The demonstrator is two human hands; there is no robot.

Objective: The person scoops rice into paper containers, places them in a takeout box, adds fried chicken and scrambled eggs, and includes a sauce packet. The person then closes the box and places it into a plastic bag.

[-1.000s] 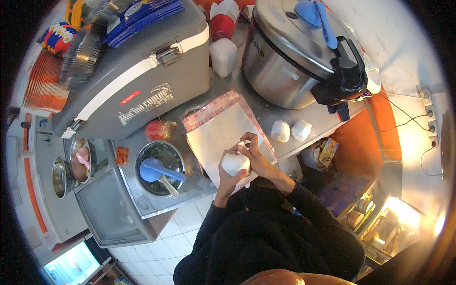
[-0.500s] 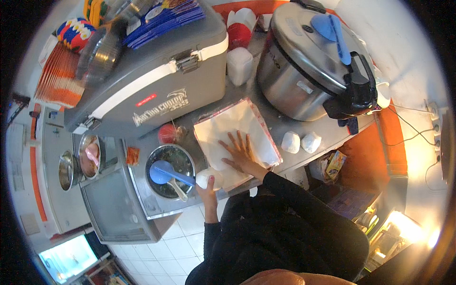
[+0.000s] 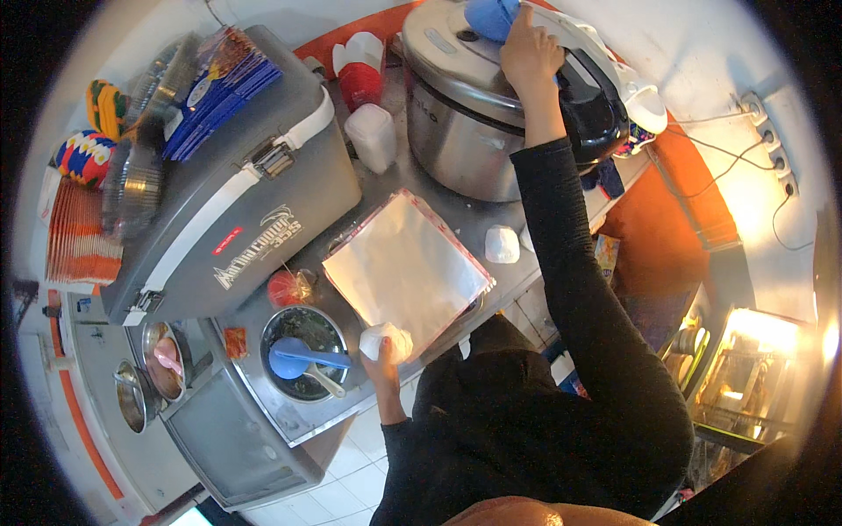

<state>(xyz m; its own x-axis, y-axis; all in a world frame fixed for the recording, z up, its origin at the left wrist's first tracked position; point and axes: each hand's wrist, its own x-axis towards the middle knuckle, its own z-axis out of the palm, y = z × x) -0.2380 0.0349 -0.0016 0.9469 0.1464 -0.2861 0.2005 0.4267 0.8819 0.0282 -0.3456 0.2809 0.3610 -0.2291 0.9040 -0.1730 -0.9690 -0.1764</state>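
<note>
My left hand, at the counter's front edge, is closed round a white rounded bundle, which overlaps the near corner of a stack of wrapping paper sheets. Stretched far forward, my right hand is over the lid of a large steel rice cooker. Its fingers curl over the handle of a blue rice scoop lying on that lid; the hand hides most of the handle. A similar white bundle sits right of the paper, and another is partly hidden by my right sleeve.
A grey cooler box stands at the left with blue packets on top. Left of the paper is a steel bowl holding a blue ladle. Behind are a white container and a red cup. Cables hang at the right wall.
My right hand has left the paper stack and reached forward to the blue scoop on the cooker. The left hand still holds the white bundle. The whole view has shifted.
</note>
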